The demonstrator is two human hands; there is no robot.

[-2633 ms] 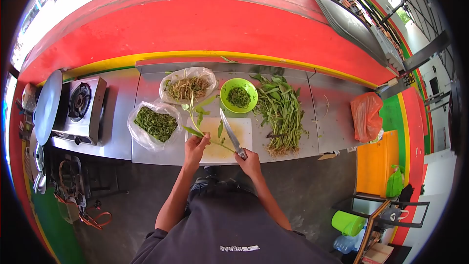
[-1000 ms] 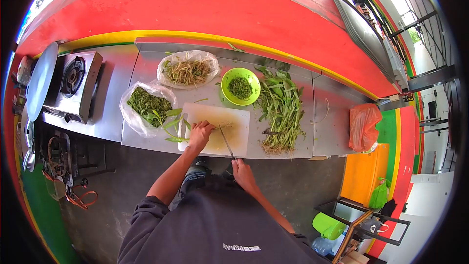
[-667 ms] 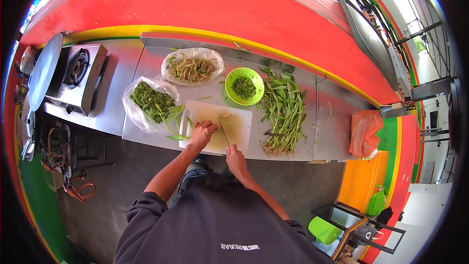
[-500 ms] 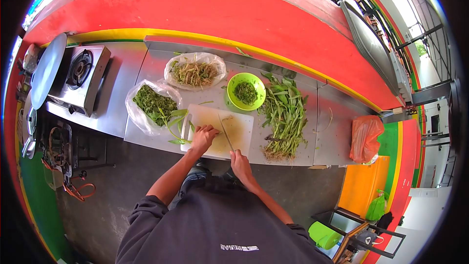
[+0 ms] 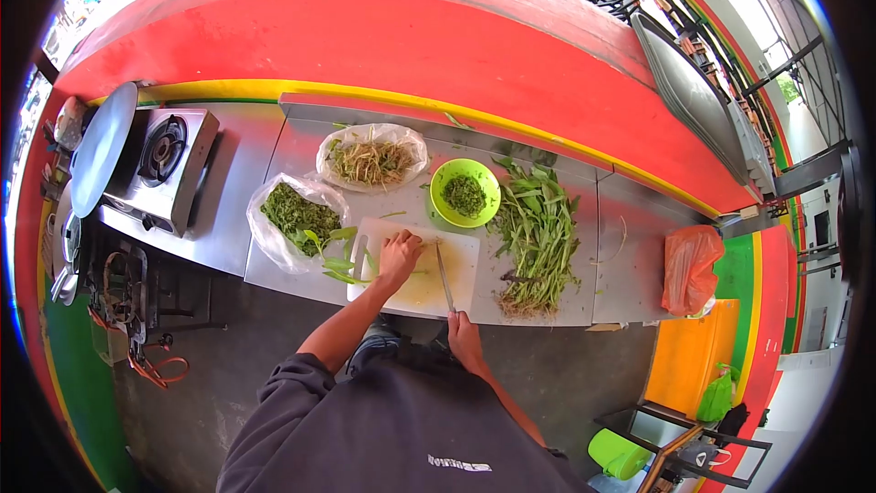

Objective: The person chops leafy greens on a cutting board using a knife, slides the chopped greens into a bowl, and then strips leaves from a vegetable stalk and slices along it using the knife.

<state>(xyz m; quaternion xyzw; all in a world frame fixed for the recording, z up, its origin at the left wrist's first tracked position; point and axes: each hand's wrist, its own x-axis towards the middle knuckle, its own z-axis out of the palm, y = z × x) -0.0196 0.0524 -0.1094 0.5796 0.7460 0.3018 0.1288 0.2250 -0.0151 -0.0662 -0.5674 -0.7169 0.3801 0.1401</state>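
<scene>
My left hand (image 5: 399, 256) is over the white cutting board (image 5: 467, 260), its fingers closed on a leafy green stem (image 5: 339, 267). The stem's leaves spread past the board's left edge, and the gripped part is hidden. A small brownish root end (image 5: 434, 242) lies beside the fingertips. My right hand (image 5: 464, 338), at the board's near edge, is wrapped around the handle of a knife (image 5: 444, 276). Its blade points away across the board, right of my left hand. Behind the board stands a lime-green bowl (image 5: 493, 187) of chopped greens (image 5: 464, 194).
Right of the board lies a pile of leafy stems (image 5: 538, 237) with roots. On the left are a plastic bag of chopped greens (image 5: 297, 224) and a bag of root trimmings (image 5: 370, 162). A gas stove (image 5: 164, 164) stands far left, an orange bag (image 5: 691, 269) far right.
My left hand has shifted slightly away from me on the board. The knife and right hand have moved a little right, apart from the left fingers. The whole view has tilted slightly.
</scene>
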